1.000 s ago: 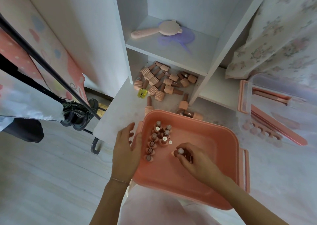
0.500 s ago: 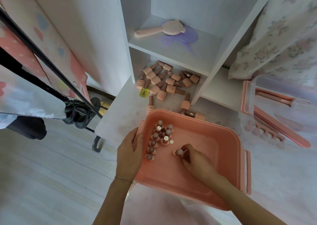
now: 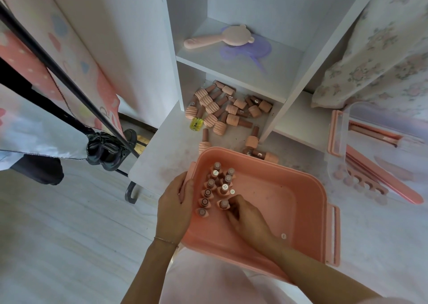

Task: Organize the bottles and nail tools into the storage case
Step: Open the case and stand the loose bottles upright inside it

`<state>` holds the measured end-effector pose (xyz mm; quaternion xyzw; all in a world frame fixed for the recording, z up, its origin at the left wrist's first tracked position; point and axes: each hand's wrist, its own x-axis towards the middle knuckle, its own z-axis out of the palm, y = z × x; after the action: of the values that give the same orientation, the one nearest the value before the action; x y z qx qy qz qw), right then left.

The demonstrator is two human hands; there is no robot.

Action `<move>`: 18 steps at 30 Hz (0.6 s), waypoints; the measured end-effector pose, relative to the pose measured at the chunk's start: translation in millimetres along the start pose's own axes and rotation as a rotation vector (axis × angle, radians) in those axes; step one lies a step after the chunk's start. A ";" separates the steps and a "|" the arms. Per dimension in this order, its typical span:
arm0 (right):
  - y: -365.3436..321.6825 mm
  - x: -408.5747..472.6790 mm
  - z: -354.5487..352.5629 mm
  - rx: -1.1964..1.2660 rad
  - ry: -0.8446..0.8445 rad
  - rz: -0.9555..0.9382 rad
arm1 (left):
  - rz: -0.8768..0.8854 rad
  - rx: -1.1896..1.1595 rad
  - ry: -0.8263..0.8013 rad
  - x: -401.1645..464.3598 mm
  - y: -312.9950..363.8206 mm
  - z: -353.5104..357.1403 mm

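A pink storage case (image 3: 289, 201) sits in front of me. Several small nail polish bottles (image 3: 216, 181) stand upright in its near-left corner. My left hand (image 3: 174, 208) grips the case's left rim. My right hand (image 3: 245, 215) is inside the case, its fingers closed on one upright bottle (image 3: 223, 203) beside the standing group. Behind the case, on the low white shelf board, lies a pile of several pink-capped bottles (image 3: 225, 109), one of them a yellow bottle (image 3: 196, 123).
At the right lies the clear case lid (image 3: 338, 132) with pink nail files (image 3: 382, 176) and toe separators (image 3: 361, 185). A pink hand mirror (image 3: 222, 36) and a purple one rest on the upper shelf. A black rack leg (image 3: 69, 85) stands left; flowered fabric hangs at the right.
My right hand has carried the bottle leftward to the standing group. My left hand has closed on the case's left rim. The view has shifted slightly.
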<state>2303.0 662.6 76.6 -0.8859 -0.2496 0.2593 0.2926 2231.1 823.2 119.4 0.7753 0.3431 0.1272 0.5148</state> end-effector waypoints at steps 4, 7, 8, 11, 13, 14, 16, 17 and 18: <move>-3.9 3.2 2.1 0.050 0.018 0.016 | 0.007 -0.004 0.004 -0.2 1.6 0.1; -4.9 3.6 3.6 0.068 0.032 0.032 | 0.009 0.002 0.002 -0.2 1.6 0.0; -4.8 3.6 3.7 0.072 0.034 0.031 | 0.006 0.002 -0.002 -0.1 1.1 0.0; -5.2 4.3 4.0 0.083 0.041 0.031 | -0.007 -0.002 -0.015 0.3 -0.2 0.2; -5.8 5.3 4.7 0.082 0.049 0.037 | -0.012 -0.001 -0.021 0.1 0.0 -0.2; -6.1 5.8 4.9 0.081 0.052 0.040 | -0.013 0.000 -0.023 -0.1 0.7 -0.4; -6.3 6.3 5.4 0.080 0.055 0.045 | -0.015 0.000 -0.024 -0.4 1.9 -1.2; -6.4 6.5 5.6 0.081 0.056 0.046 | -0.016 0.001 -0.023 -0.4 2.2 -1.4; -6.2 6.4 5.7 0.084 0.056 0.048 | -0.015 0.002 -0.023 -0.5 2.3 -1.6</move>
<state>2302.5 673.0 74.6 -0.8855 -0.2090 0.2516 0.3302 2230.7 823.5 122.2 0.7747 0.3433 0.1140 0.5187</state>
